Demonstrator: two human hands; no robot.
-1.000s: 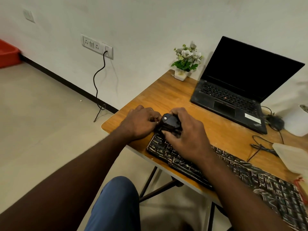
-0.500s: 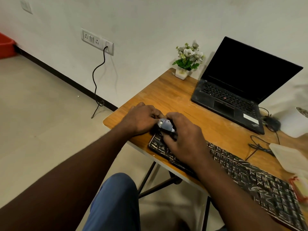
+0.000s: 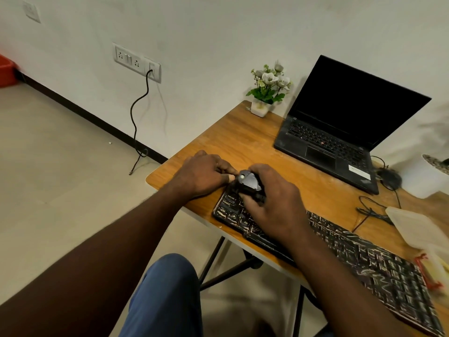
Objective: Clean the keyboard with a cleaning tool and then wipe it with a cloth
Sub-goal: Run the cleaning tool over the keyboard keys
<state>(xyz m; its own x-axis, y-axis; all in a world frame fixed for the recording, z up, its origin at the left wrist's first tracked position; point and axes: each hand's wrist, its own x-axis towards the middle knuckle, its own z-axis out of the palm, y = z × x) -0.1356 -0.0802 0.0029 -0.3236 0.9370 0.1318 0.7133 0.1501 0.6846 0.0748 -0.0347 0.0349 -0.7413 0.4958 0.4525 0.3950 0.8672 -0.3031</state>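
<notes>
1 tool (image 3: 248,183) in R hand (image 3: 274,205), keyboard (image 3: 364,259) L end | laptop (image 3: 340,132); plant (image 3: 268,88) behind

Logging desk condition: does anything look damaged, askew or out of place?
The keyboard, where the right hand grips the tool, stands out: white streaks and scratches cover its black keys. It lies right along the table's front edge.
</notes>
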